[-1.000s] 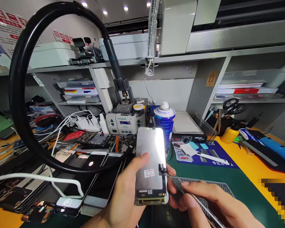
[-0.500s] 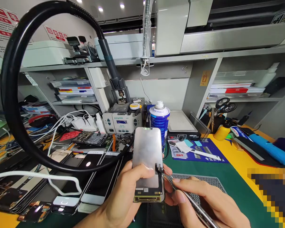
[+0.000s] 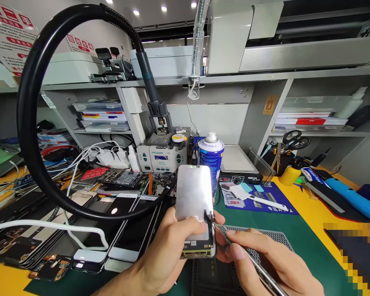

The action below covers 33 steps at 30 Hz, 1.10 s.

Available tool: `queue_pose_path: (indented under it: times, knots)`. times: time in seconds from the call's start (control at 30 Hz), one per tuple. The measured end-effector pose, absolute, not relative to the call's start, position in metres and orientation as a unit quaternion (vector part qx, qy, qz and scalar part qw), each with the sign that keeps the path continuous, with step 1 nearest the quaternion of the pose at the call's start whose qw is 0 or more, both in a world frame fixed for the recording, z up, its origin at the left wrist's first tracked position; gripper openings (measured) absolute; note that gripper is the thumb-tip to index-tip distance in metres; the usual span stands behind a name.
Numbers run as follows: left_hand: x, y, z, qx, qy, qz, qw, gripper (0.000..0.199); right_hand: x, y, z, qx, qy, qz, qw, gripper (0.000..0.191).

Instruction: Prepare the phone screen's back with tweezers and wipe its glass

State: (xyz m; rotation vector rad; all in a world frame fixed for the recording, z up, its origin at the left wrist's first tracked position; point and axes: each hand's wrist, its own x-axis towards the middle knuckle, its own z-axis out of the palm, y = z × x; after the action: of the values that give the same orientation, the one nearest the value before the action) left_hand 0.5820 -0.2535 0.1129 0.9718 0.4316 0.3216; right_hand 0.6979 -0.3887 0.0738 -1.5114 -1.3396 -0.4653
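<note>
A phone screen panel (image 3: 194,197) with a silvery metal back is held upright, tilted away, in my left hand (image 3: 169,242). The left thumb lies across the metal back and the fingertips show past the right edge. My right hand (image 3: 259,259) pinches slim metal tweezers (image 3: 254,263). Their tip is at a small black flex cable (image 3: 209,216) near the panel's right edge; whether it grips the cable I cannot tell.
A grey perforated mat (image 3: 271,236) lies on the green mat. Behind the panel stand a blue spray can (image 3: 211,158) and a soldering station (image 3: 160,158). Several phones lie left, under a thick black hose (image 3: 27,102). A white-handled brush (image 3: 265,200) lies right.
The view has shifted slightly, so the surroundings appear further right. Both hands keep their holds, and the tweezers' tip stays at the flex cable.
</note>
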Motion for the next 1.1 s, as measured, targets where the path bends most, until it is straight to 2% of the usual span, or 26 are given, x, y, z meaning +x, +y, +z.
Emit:
queue_pose_path:
  times: [0.13,0.27,0.37,0.53,0.7,0.87,1.1]
  knots:
    - [0.582,-0.251,0.114,0.458,0.182,0.165,0.854,0.025,0.696,-0.384,0.088,-0.619,-0.542,-0.107,0.559,0.019]
    - [0.581,-0.248,0.112,0.46,0.176,0.173,0.853,0.028,0.698,-0.381,0.093,-0.616,-0.456,0.122,0.631,0.015]
    - [0.58,-0.247,0.111,0.468,0.175,0.177,0.848,0.029,0.702,-0.38,0.093,-0.564,-0.394,0.262,0.677,0.02]
    - [0.579,-0.245,0.111,0.47,0.173,0.171,0.849,0.033,0.703,-0.379,0.094,-0.497,-0.267,0.414,0.714,0.031]
    - [0.58,-0.244,0.11,0.446,0.166,0.171,0.863,0.039,0.703,-0.373,0.099,-0.443,-0.247,0.497,0.703,0.031]
    - [0.578,-0.243,0.11,0.429,0.137,0.163,0.878,0.041,0.706,-0.371,0.098,-0.451,-0.253,0.517,0.683,0.035]
    - [0.576,-0.244,0.112,0.463,0.127,0.159,0.863,0.03,0.709,-0.378,0.099,-0.434,-0.285,0.508,0.687,0.024]
